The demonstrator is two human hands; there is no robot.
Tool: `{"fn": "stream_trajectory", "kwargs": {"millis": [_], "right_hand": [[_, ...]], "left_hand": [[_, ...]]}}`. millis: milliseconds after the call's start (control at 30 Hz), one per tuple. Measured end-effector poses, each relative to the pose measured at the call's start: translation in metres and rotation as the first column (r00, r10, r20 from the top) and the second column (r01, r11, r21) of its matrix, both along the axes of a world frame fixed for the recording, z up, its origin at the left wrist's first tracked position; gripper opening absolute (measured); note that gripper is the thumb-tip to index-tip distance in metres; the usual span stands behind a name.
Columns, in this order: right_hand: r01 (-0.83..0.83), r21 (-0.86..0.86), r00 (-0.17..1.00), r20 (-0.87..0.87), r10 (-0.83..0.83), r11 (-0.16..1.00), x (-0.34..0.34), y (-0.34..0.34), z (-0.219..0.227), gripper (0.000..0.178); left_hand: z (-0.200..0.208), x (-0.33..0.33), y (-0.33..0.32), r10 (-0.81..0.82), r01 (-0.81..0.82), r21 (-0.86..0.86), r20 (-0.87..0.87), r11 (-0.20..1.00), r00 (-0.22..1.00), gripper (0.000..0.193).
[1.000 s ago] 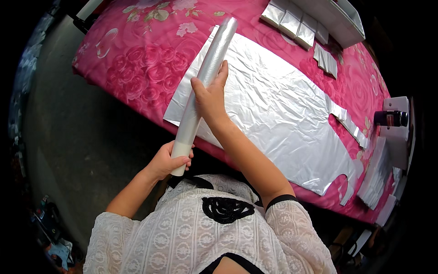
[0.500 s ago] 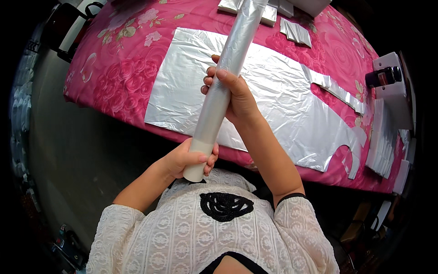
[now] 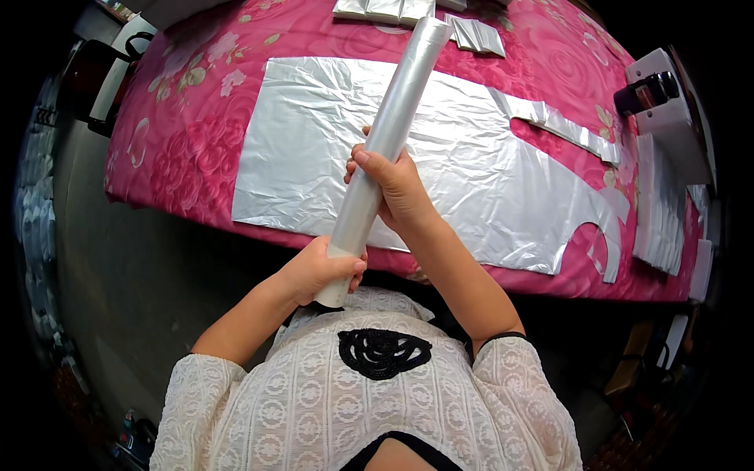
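Note:
A long roll of glossy clear plastic film [image 3: 407,82] slants up and away from my body over the table's front edge. My left hand [image 3: 323,271] is wrapped round its near end, where a pale core shows. Farther up, my right hand [image 3: 393,184] grips the middle of the roll, thumb on top and fingers curled underneath. Beneath and beyond the roll lies a flat silvery-white plastic sheet [image 3: 306,141], creased, with curved cut-outs and strap-like strips at its right end, like an apron.
The table wears a pink floral cloth [image 3: 196,157]. Folded plastic packs [image 3: 385,9] and a smaller folded stack [image 3: 476,36] lie at the back. On the right are a dark jar [image 3: 646,94], a white box [image 3: 667,125] and stacked plastic [image 3: 660,204]. A black chair [image 3: 98,86] stands at far left.
The roll's far end has come down into view, and my right hand has come nearer to my left. Both still grip the roll. The table scene has shifted left and slightly tilted.

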State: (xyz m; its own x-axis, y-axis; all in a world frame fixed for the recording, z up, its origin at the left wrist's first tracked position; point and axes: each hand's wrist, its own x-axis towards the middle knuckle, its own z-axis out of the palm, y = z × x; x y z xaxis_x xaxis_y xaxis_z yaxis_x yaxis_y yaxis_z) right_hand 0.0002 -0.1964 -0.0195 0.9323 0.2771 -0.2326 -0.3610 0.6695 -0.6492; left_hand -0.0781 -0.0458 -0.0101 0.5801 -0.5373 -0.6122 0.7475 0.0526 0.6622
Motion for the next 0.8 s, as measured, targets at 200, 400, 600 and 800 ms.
{"fn": "stream_trajectory", "kwargs": {"millis": [200, 400, 600, 800], "right_hand": [[0.062, -0.154, 0.998, -0.022, -0.066, 0.986, -0.011, 0.003, -0.029, 0.062], [0.162, -0.107, 0.963, -0.197, -0.181, 0.981, 0.011, -0.016, -0.044, 0.055], [0.409, -0.424, 0.899, 0.033, -0.437, 0.808, 0.074, -0.115, -0.055, 0.044], [0.064, -0.759, 0.991, 0.125, 0.048, 0.648, 0.077, -0.147, -0.044, 0.028]], "left_hand": [[-0.016, 0.01, -0.003, 0.133, -0.139, 0.038, 0.126, 0.99, 0.983, 0.057], [-0.041, -0.002, 0.017, -0.082, 0.077, 0.198, 0.018, 0.977, 0.996, 0.05], [-0.04, -0.017, 0.034, -0.238, 0.233, 0.171, 0.006, 0.957, 0.971, 0.063], [-0.043, -0.024, 0.04, -0.213, 0.214, 0.227, -0.028, 0.95, 0.977, 0.056]]}}
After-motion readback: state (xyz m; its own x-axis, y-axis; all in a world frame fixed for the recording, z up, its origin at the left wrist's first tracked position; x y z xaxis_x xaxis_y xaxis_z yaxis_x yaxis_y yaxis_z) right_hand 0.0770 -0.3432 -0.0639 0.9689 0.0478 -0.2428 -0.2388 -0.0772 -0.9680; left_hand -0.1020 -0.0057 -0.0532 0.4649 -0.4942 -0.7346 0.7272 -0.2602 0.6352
